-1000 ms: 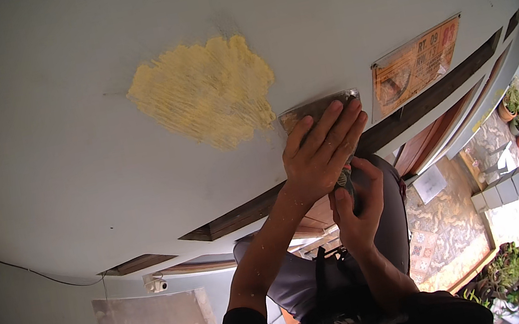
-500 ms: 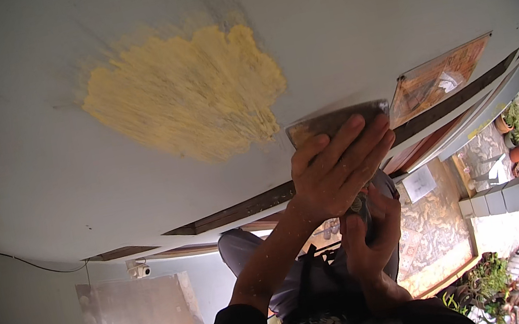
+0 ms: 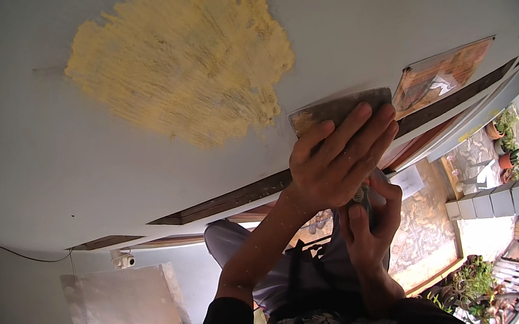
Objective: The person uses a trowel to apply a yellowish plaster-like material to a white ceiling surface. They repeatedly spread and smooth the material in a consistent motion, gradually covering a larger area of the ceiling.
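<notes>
grey wall (image 3: 139, 190) bears a yellow patch (image 3: 187, 64); just beside it, left hand (image 3: 336, 166) and right hand (image 3: 378, 224) both hold a dark flat-faced tool (image 3: 337, 109); pressing seems in hand, next move calls for even pressure

A pale grey wall (image 3: 346, 22) carried a broad yellow patch (image 3: 180, 65).
The patch was rough and streaked, with uneven edges; lower and to its right, a glossy orange rectangular sign (image 3: 444, 75) lay flat on the same wall.
</notes>
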Available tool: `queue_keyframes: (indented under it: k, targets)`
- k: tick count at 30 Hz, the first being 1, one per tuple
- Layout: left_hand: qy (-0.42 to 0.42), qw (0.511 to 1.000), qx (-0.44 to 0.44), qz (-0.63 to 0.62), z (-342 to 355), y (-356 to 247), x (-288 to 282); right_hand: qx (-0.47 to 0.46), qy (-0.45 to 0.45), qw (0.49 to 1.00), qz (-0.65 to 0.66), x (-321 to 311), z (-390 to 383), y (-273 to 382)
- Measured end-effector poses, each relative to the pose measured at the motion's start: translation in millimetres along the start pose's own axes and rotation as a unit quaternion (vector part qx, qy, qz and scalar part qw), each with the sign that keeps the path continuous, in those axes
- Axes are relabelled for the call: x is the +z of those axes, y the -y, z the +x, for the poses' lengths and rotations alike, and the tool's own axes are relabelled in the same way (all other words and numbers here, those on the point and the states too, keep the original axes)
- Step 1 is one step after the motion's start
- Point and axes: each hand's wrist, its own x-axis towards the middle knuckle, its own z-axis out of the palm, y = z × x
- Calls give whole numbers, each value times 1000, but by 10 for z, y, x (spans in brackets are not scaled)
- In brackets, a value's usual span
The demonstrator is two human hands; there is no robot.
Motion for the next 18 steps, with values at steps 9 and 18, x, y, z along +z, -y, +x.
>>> queue_keyframes:
  k: [9,18]
  targets:
    - [38,999,12,-5,23,27,-45,35,-5,998,43,111,92,231]
    - [19,999,42,-2,-5,101,-11,-69,11,997,-27,57,83,-75]
